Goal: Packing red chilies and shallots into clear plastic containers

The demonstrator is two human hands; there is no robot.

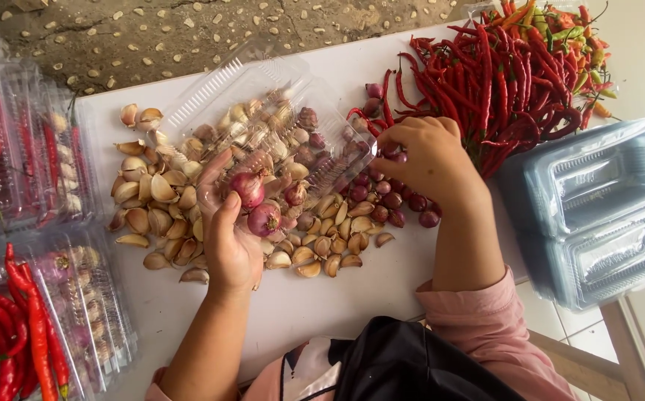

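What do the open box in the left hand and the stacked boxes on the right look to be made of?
The open clear hinged box held by the left hand looks like thin glossy transparent plastic: garlic and shallots show through it, and its lid has moulded ribs. The stacked empty boxes look the same material, though cloudier and bluish, probably because several layers overlap.

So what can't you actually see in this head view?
- Right hand fingertips: curled down into the small purple shallots, so any grip is hidden.
- Red chilli pile: cut off by the top edge.
- Packed clear plastic boxes: cut off at left, contents blurred by glare.
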